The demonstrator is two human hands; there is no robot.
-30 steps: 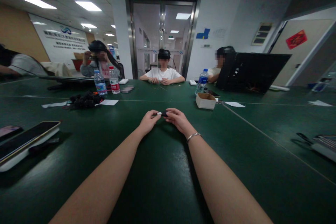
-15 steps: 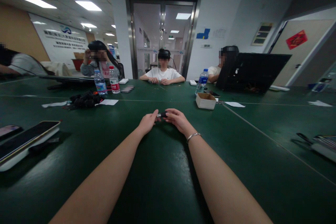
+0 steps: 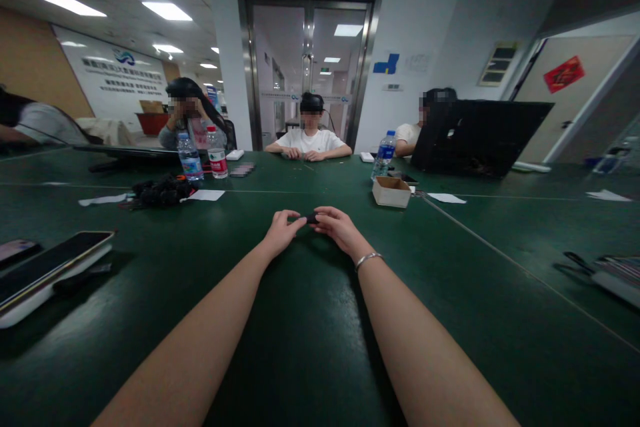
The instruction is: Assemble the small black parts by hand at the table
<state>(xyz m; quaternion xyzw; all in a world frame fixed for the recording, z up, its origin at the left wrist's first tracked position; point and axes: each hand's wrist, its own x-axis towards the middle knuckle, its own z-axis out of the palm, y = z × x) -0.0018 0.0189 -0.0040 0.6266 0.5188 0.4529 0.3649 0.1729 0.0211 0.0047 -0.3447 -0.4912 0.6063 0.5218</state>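
Both my hands meet over the green table (image 3: 300, 320), around a small black object (image 3: 312, 218) whose exact kind is too small to make out. My right hand (image 3: 339, 227) pinches its right end between thumb and fingers, and a silver bangle sits on that wrist. At the left end, my left hand (image 3: 281, 232) is closed with the thumb pressed on the object and the fingers bent behind it. The thumb and fingers cover most of the object.
Beyond my hands stands a small open box (image 3: 392, 193) beside a water bottle (image 3: 384, 155). Two bottles (image 3: 191, 159) and a black tangled bundle (image 3: 163, 191) are at back left. A phone-like device (image 3: 55, 267) lies left. Across the table sits a person (image 3: 313, 140).
My left thumb has slid right along the object, covering the silver end that showed before, and the left fingers have lifted slightly. My right hand has stayed in place.
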